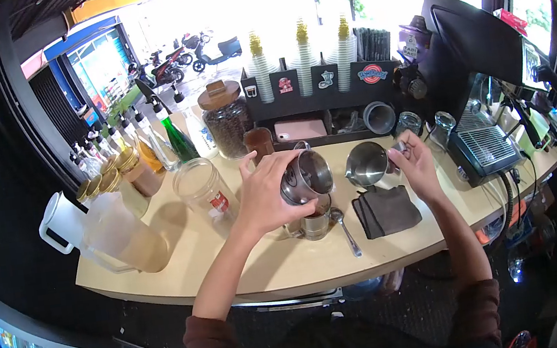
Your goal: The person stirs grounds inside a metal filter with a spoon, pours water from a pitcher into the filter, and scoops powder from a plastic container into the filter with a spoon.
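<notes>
Clearly, a pale countertop (190, 272) stretched across the view. Right of its middle, towards the front edge, lay a folded dark cloth (389, 213). The left hand (263, 193), half open, curled around a tilted steel jug (299, 184); the right hand (418, 165), fingers closed, held a milk pitcher (366, 164) between cloth and back edge. Below the jug stood a glass mug (316, 227), beside a metal spoon (349, 235).

Spoon (347, 233) left of cloth (387, 212), pitcher (364, 164) behind
</notes>
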